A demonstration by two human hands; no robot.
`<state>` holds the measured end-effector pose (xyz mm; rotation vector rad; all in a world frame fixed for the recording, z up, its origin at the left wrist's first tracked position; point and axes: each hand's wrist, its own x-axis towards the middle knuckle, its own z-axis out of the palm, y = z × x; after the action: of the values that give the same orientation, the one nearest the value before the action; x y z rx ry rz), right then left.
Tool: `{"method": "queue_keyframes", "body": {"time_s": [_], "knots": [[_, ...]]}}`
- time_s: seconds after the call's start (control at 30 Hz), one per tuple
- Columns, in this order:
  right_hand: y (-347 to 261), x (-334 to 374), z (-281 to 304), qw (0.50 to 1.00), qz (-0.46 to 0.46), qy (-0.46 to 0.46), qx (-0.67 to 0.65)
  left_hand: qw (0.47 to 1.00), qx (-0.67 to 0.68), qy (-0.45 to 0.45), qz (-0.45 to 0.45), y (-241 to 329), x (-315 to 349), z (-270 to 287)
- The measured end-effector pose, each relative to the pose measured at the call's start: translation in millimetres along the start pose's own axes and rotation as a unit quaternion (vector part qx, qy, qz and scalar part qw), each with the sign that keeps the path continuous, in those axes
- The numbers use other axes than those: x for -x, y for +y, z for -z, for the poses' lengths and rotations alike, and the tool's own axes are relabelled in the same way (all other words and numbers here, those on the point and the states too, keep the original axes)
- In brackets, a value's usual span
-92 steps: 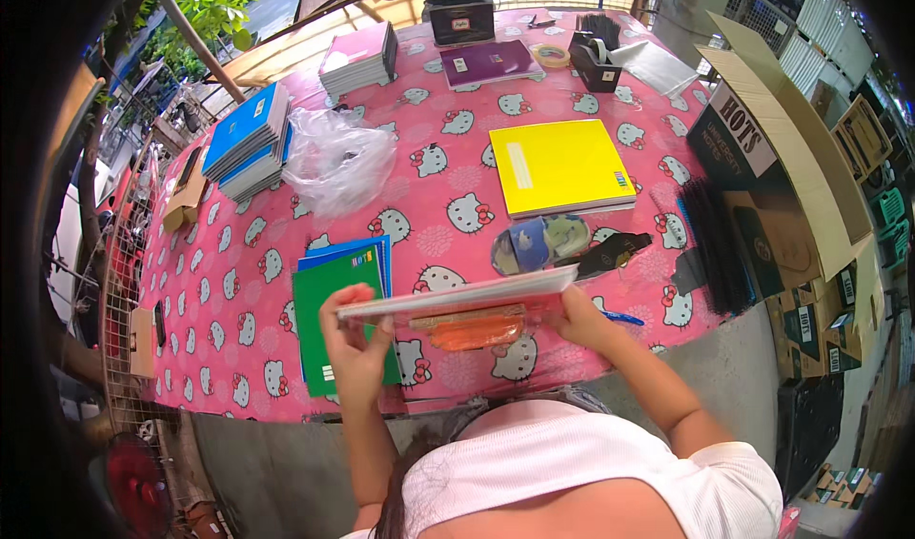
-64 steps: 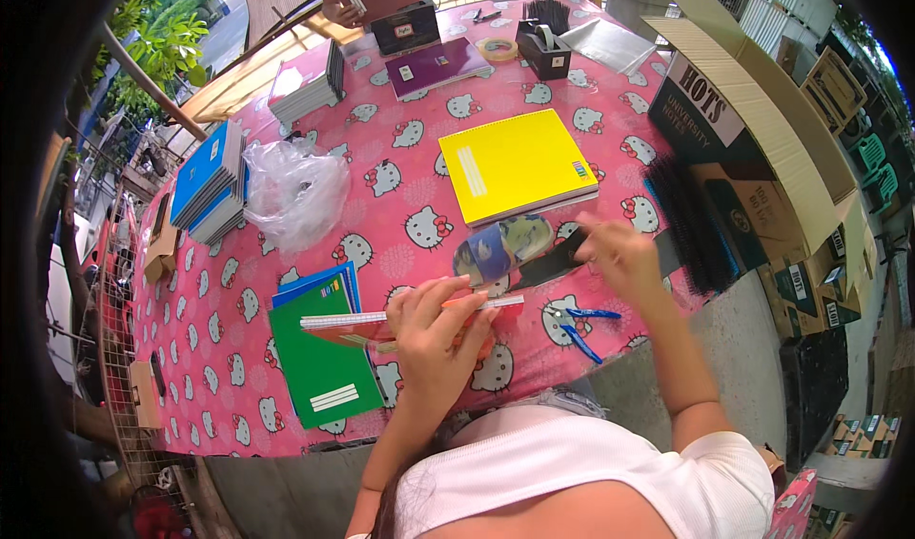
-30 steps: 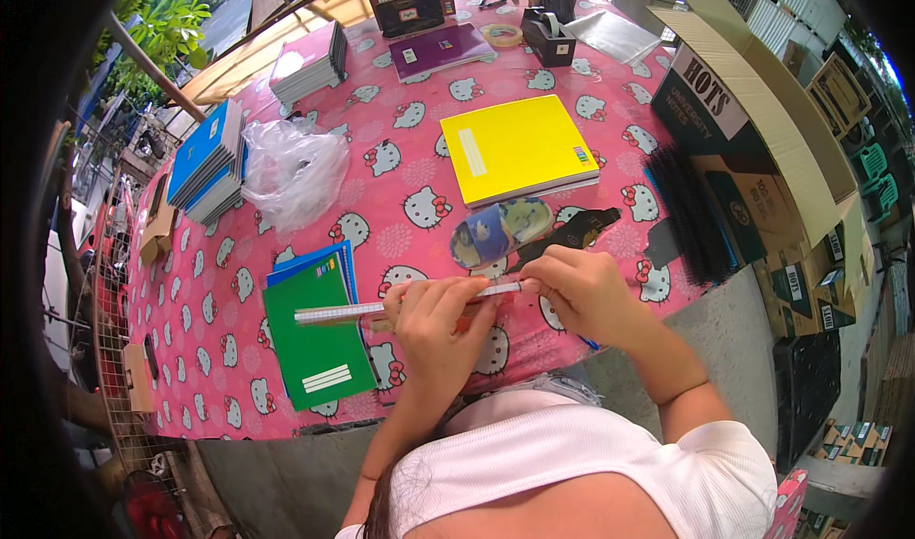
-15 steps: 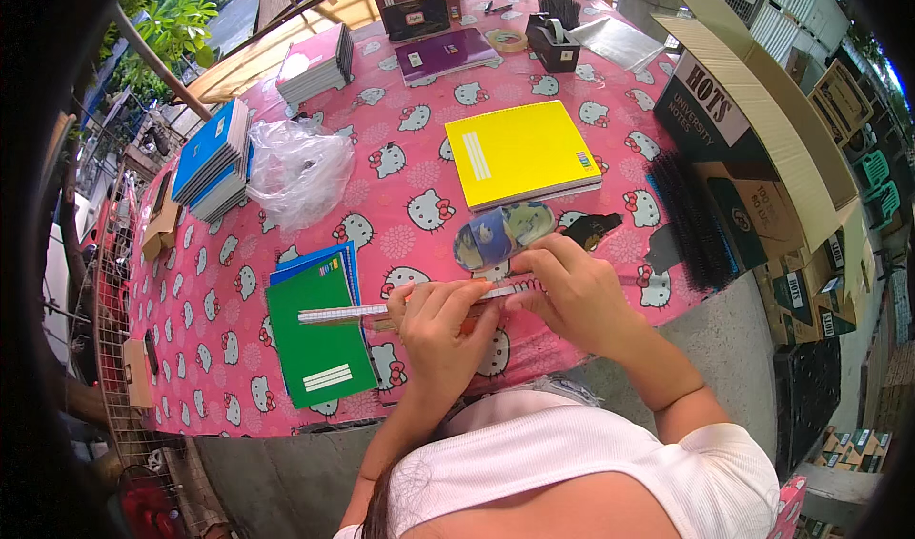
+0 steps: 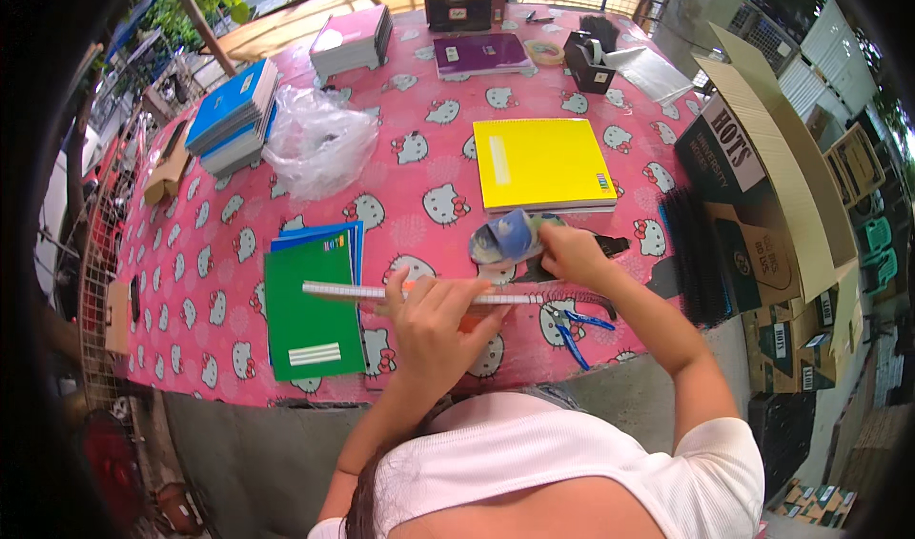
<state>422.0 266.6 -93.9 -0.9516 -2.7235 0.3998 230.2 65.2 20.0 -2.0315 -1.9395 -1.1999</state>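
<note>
While left hand (image 5: 434,325) pinches: notebook (image 5: 338,292) edge-on, coil (image 5: 578,295) jutting right.
Right hand (image 5: 570,256): at slipper (image 5: 507,237); can't tell if pinching.
Coil step: apparently threading; next calls for steady holding.

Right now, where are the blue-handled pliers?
Head view, right of centre toward the table's near edge: the blue-handled pliers lie between the left hand and right forearm.

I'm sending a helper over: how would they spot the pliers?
On the pink table, find the notebook held by the left hand. Between its coil and the near table edge lie the pliers. Their two blue handles, spread in a V, set them apart from the notebook.
</note>
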Motion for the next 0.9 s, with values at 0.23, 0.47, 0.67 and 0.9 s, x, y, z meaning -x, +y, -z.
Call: {"method": "queue_keyframes", "body": {"time_s": [0.23, 0.47, 0.67, 0.9], "knots": [[-27, 15, 17, 0.928, -0.032, 0.244, -0.280, 0.999, 0.035, 0.023, 0.003, -2, -3, -1], [-33, 27, -7, 0.983, 0.075, -0.013, 0.167, 0.999, 0.049, -0.007, -0.001, -6, -1, -3], [-39, 16, 23, 0.982, -0.063, -0.053, -0.168, 0.998, 0.040, 0.051, 0.008, -2, -4, -3], [-30, 11, 59, 0.958, 0.016, -0.040, -0.285, 0.999, 0.048, 0.014, -0.021, -3, 1, -5]]}}
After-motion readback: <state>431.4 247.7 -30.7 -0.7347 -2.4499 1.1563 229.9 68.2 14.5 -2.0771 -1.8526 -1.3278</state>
